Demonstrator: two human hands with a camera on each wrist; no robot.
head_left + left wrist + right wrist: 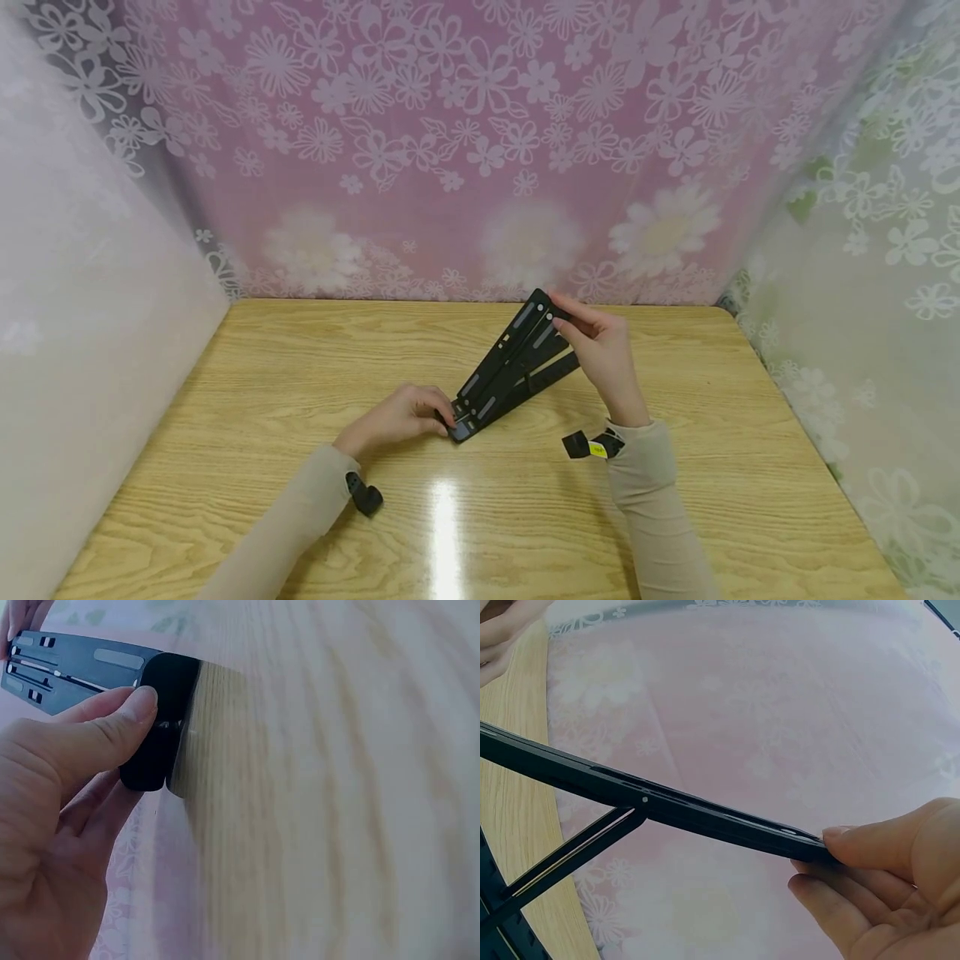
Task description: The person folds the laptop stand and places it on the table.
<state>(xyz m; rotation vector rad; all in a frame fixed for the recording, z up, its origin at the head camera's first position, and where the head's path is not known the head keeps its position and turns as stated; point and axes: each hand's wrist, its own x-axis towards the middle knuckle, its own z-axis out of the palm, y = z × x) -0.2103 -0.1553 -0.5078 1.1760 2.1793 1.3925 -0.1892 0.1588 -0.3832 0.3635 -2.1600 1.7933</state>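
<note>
A black folding laptop stand (491, 360) with grey pads stands partly unfolded over the middle of the table, its top panel tilted up toward the right. My left hand (403, 415) pinches the low front end, where the thumb (124, 727) lies across the black lip in the left wrist view. At the raised end, my right hand (606, 360) grips the panel's corner between thumb and fingers. In the right wrist view a thin support strut (574, 851) runs from a pivot under the panel (570, 766) down to the base (510, 937).
The wood-grain table (247, 392) reaches back to a pink flowered curtain (450, 167). Pale flowered sheets hang at the left (82, 275) and right (870, 317). Black wrist cameras sit on the left sleeve (300, 508) and the right sleeve (652, 492).
</note>
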